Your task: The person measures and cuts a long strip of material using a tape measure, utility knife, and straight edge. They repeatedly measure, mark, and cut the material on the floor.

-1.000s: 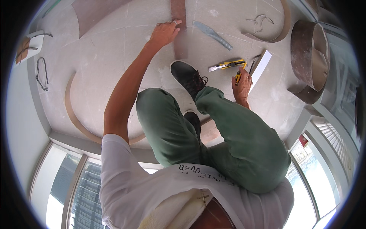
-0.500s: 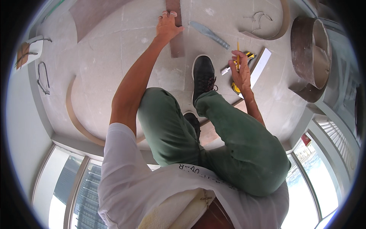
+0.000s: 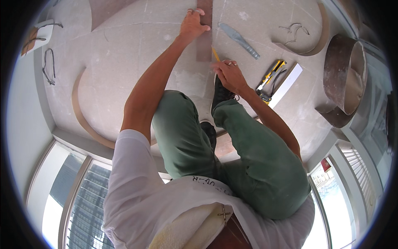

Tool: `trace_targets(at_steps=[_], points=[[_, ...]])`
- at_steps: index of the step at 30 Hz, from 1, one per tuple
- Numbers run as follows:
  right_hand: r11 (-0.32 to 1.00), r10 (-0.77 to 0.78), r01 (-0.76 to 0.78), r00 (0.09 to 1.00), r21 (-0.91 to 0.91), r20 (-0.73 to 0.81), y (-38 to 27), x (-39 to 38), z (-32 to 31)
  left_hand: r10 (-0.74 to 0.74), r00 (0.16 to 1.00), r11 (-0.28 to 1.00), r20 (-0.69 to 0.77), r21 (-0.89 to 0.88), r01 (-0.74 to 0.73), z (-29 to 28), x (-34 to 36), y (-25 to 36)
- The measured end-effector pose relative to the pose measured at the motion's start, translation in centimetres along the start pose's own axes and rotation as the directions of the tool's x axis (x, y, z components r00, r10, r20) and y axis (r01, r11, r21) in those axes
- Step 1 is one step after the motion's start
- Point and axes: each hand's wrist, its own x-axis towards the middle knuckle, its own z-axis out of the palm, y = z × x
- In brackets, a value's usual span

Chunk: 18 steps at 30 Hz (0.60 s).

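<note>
A dark brown strip (image 3: 204, 43) lies on the floor at the top middle. My left hand (image 3: 192, 25) is spread along its left edge, with the thumb reaching onto its surface. Between the fingers of my right hand (image 3: 230, 76) is a yellow pencil (image 3: 215, 54), its upper end close beside the near right corner of the strip. The right hand hovers over the toe of my dark shoe (image 3: 219, 95). Just right of the strip lies a grey flat-bladed tool (image 3: 238, 39), its handle pointing toward me.
Right of my hand lie a yellow-and-black utility knife (image 3: 271, 74), a tape measure (image 3: 264, 98) and a white straight strip (image 3: 287, 84). A rolled brown band (image 3: 336, 68) stands farther right. Curved strips (image 3: 83, 118), wire loops (image 3: 48, 66) and a brown sheet (image 3: 110, 12) lie about.
My right hand has moved left with the pencil, from over the knife and tape measure to the near end of the strip. My left hand stays on the strip; the view has shifted slightly.
</note>
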Motion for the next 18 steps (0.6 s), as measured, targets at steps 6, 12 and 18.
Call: trace_targets(at_steps=[6, 12, 18], points=[[0.997, -0.007, 0.024, 0.974, 0.072, -0.229, -0.4, 2.6, 1.7, -0.012, 0.999, 0.999, 0.032, 0.030, 0.011, -0.4, 0.4, 1.1], [0.975, 0.033, -0.026, 0.999, 0.222, -0.030, -1.0, 0.4, 1.4, 0.015, 1.000, 0.999, 0.004, 0.039, -0.015, -0.1, 0.2, 0.6], [0.917, 0.270, -0.180, 0.937, 0.357, -0.221, -3.7, -1.1, -5.8, 0.085, 0.992, 0.975, 0.097, -0.215, -0.062, -0.3, -0.7, -0.6]])
